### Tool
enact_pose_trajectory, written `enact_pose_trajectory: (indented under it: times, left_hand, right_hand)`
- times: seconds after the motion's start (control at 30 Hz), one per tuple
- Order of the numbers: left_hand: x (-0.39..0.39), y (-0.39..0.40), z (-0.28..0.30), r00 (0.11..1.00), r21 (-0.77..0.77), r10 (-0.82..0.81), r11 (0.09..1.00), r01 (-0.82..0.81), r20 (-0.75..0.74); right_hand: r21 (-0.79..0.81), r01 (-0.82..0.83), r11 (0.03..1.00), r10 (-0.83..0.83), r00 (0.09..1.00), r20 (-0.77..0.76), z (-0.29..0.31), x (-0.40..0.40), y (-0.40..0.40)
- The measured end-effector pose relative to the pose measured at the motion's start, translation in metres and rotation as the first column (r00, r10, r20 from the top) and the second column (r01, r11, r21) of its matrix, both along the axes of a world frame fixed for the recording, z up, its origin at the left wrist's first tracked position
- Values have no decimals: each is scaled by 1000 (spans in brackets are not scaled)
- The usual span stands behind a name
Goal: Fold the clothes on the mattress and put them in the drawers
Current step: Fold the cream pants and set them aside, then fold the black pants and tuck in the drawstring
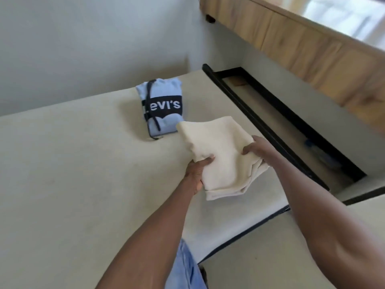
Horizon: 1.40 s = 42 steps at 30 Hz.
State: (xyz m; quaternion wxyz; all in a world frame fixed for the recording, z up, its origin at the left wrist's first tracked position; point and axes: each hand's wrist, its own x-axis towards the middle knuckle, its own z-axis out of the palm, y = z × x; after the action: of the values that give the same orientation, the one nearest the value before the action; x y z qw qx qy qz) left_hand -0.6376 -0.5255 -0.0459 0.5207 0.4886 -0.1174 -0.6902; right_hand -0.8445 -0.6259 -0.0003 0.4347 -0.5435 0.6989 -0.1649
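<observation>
On the mattress point(73, 163) lies a folded blue shirt point(160, 107); our left hand point(196, 174) and right hand point(260, 151) grip a folded cream garment point(223, 155).

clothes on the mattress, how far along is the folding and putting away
Done: the light blue shirt lies folded on the mattress. In hand: the cream garment, already folded, is held by the left hand and right hand in a two-handed grip. Left: neither piece is in the open drawer beside the mattress yet.
</observation>
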Motion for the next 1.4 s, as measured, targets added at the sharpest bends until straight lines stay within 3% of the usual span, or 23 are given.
enact_pose_trajectory:
  times: [0.03,0.07,0.13,0.27,0.4,0.43,0.5,0.57,0.6,0.7,0.8,0.9,1.07,1.27,1.33,1.4]
  left_hand:
    - [-15,-11,-4,999,-1,-41,999,41,16]
    - [-24,-17,-8,995,14,-88,996,87,55]
    - [-37,-23,-20,966,95,-206,977,193,156]
    - [-40,-20,-36,899,214,-329,938,274,290]
    - [-30,-13,-39,789,258,-389,919,298,476]
    - [-23,-9,-35,692,273,-421,907,320,586]
    - [-4,4,-23,375,301,-451,869,394,810]
    - [23,23,-12,91,276,-354,843,461,931]
    - [44,38,-6,-9,268,-298,842,468,954]
    - [109,81,3,-150,244,-200,882,402,968]
    - [195,143,8,-249,253,-191,935,249,950]
    - [293,221,14,-289,254,-228,965,57,930]
    - [434,352,21,-205,154,-220,944,-292,954]
    - [543,474,12,-222,110,-306,780,-616,926]
    - [561,493,4,-191,85,-311,695,-714,931]
    - [579,505,-10,-92,175,-375,619,-765,922]
  right_hand:
    - [-52,38,998,-43,996,-80,-7,-14,-9]
    - [-117,26,993,-57,963,-263,-16,-22,-15]
    - [-166,-137,977,9,798,-602,-40,-31,-16]
    - [103,-369,924,342,675,-654,-86,-24,-4]
    - [119,-350,929,306,548,-779,-90,-6,11]
    - [74,-341,937,257,532,-807,-86,4,17]
    - [-67,-347,936,148,558,-817,-76,30,31]
    - [-202,-405,892,107,623,-775,-69,68,54]
    - [-246,-439,864,126,662,-739,-65,95,69]
    - [-286,-501,816,251,754,-607,-56,178,115]
    - [-239,-547,802,386,781,-492,-55,268,168]
    - [-205,-668,715,548,719,-428,-52,360,224]
    - [-174,-839,516,740,539,-403,-37,502,306]
    - [-152,-959,239,841,283,-460,-34,635,395]
    - [-162,-968,192,855,246,-457,-37,660,415]
    - [-164,-971,172,868,228,-441,-43,682,432]
